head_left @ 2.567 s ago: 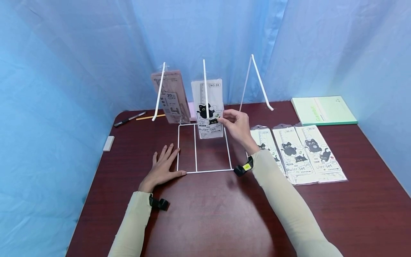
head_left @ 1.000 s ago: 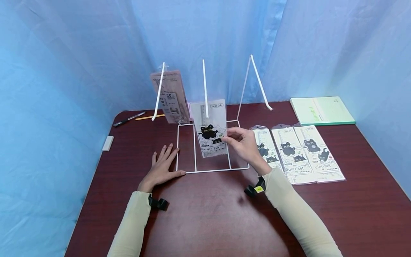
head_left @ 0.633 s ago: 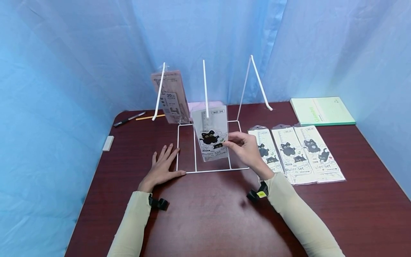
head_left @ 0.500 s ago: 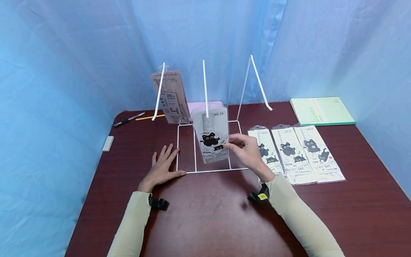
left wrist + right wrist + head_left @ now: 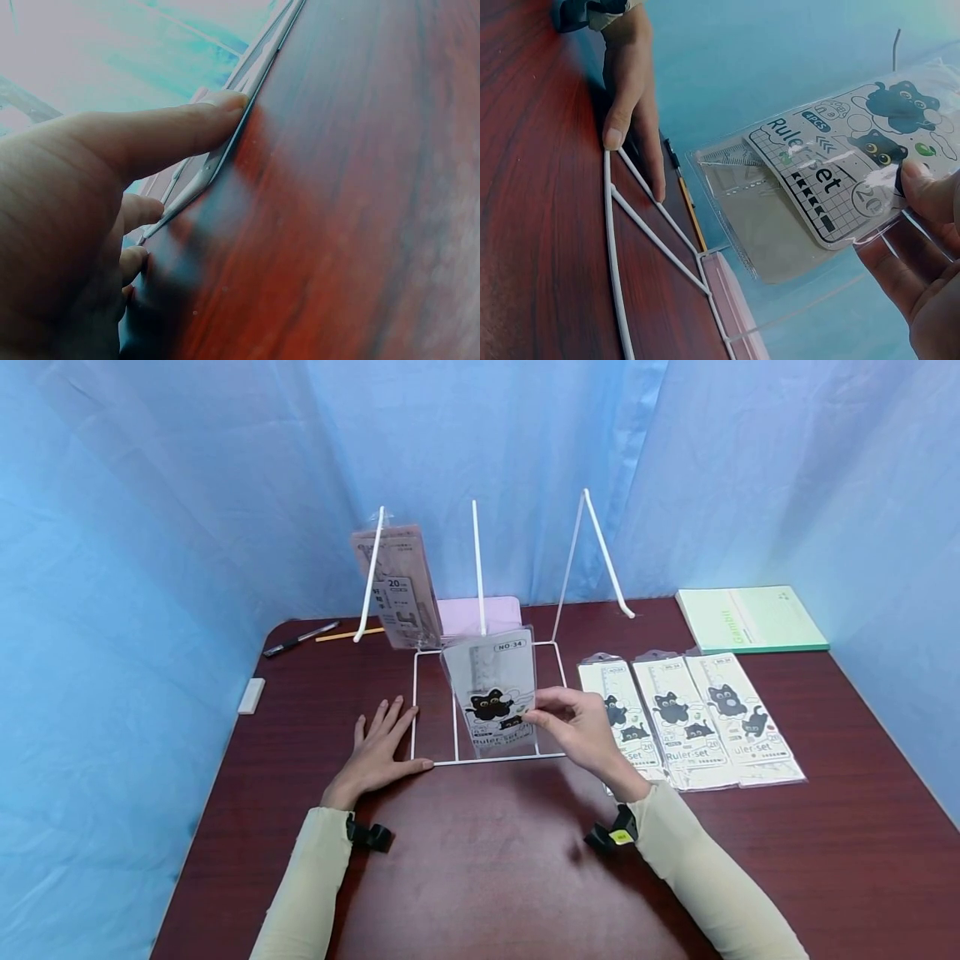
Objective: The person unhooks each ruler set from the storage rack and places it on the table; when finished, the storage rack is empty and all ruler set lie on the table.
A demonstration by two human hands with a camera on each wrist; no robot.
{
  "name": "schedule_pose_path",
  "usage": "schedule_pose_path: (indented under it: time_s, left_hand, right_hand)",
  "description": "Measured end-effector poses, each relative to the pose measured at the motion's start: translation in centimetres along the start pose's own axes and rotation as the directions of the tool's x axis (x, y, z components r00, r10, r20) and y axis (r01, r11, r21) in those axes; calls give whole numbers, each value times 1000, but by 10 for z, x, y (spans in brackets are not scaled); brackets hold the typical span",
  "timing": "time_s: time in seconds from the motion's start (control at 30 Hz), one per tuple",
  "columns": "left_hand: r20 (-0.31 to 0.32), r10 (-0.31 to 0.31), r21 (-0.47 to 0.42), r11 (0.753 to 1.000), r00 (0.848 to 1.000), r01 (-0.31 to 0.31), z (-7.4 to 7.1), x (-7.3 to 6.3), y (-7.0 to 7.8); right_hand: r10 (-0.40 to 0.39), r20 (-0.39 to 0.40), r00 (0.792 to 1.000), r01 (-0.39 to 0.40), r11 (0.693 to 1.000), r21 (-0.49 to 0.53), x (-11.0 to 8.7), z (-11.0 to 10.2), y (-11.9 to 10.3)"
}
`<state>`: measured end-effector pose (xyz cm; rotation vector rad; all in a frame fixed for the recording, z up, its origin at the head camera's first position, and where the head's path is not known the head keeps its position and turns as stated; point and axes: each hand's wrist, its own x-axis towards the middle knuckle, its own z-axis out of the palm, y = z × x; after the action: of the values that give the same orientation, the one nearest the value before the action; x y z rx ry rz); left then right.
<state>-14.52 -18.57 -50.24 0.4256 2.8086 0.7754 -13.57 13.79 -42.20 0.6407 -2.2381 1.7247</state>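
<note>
My right hand pinches a packaged ruler set by its right edge, thumb in front. The clear pack, printed with black cats, tilts over the base of a white wire rack, its top at the tip of the middle prong. In the right wrist view the fingers lie behind the pack. My left hand rests spread at the base's left front corner. Its thumb lies on the wire in the left wrist view. A pinkish ruler pack hangs on the left prong.
Several more cat ruler sets lie in a row on the right of the table. A green notebook lies behind them. A pink item sits behind the rack. At left are a pen, yellow pencil and white eraser.
My right hand has brought the ruler set down and toward me, from behind the middle prong to below its tip. The pink item behind now shows more. My left hand has stayed put.
</note>
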Motion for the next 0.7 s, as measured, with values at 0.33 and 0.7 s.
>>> schedule_pose_path:
  time_s: [0.33,0.7]
  left_hand:
    - [4,3,-4,1000,1000,-3,-1,-1,1]
    - [1,7,-11,1000,1000,-7,-1,-1,1]
  right_hand:
    - [-80,-3,997,80,997,15,-8,-3,-9]
    - [-100,-46,994,101,995,25,-21,-20,-10]
